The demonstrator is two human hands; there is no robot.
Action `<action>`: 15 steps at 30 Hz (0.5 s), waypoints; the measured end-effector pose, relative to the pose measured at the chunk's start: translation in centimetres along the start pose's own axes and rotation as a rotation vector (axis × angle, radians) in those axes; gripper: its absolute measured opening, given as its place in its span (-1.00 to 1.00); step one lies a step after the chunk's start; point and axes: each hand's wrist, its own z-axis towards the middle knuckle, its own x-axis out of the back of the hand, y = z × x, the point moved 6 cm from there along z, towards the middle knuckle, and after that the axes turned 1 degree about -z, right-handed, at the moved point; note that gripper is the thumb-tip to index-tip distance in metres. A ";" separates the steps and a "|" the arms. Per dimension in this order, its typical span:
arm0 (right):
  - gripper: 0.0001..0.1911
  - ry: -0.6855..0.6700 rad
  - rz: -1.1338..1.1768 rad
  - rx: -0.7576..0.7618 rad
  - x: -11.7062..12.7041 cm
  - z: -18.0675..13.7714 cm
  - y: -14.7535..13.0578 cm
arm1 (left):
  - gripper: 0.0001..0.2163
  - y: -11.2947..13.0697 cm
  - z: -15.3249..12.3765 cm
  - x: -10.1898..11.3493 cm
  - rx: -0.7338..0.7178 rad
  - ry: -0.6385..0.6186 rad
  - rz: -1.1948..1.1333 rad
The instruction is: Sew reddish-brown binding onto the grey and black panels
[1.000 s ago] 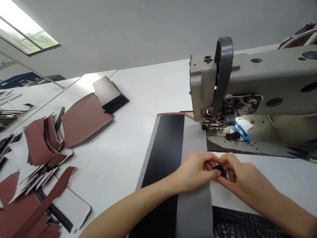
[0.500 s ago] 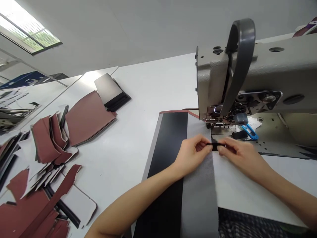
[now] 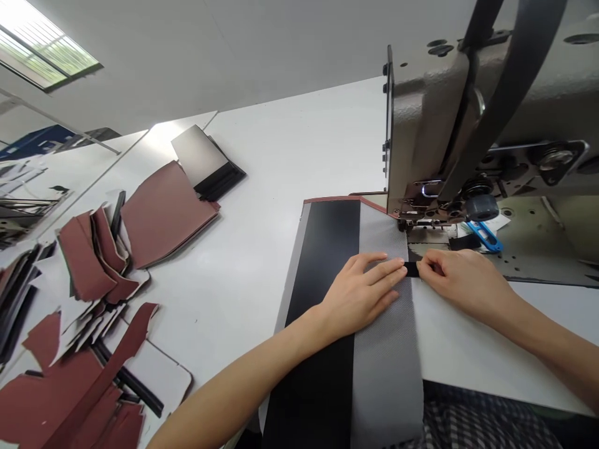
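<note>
A long grey fabric panel [image 3: 386,374] with a wide black band [image 3: 322,274] and a dark red top edge lies on the table, its upper right corner by the sewing machine's presser foot [image 3: 403,224]. Flat on the panel rests my left hand [image 3: 360,293], fingers stretched out, their tips at the panel's right edge. A short black strip [image 3: 412,269] sticks out from under those fingertips. My right hand [image 3: 461,277] pinches the strip's other end, just right of the panel. How far the strip runs beneath my left fingers is hidden.
The sewing machine [image 3: 430,137] stands at the right, with a blue thread snipper [image 3: 485,237] on its bed. Dark red cut pieces [image 3: 168,212] and scraps lie piled on the white table [image 3: 253,268] at the left. A checked cloth [image 3: 468,418] shows at the table's front edge.
My left hand has let go of its pinch on the black strip and now lies flat on the panel. My right hand still grips the strip. The view has shifted closer to the machine.
</note>
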 end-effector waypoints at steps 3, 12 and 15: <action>-0.69 0.011 -0.045 -0.010 0.0 0.1 -0.1 | -0.65 0.0 0.0 -0.5 -0.022 -0.028 0.032; -0.79 0.209 -0.156 0.146 0.9 -0.9 -0.8 | -0.67 -0.1 0.3 -0.8 -0.009 -0.053 0.002; -0.82 0.486 -0.112 0.570 1.7 -3.0 -2.2 | -0.67 -0.3 0.2 -1.0 -0.005 -0.066 -0.008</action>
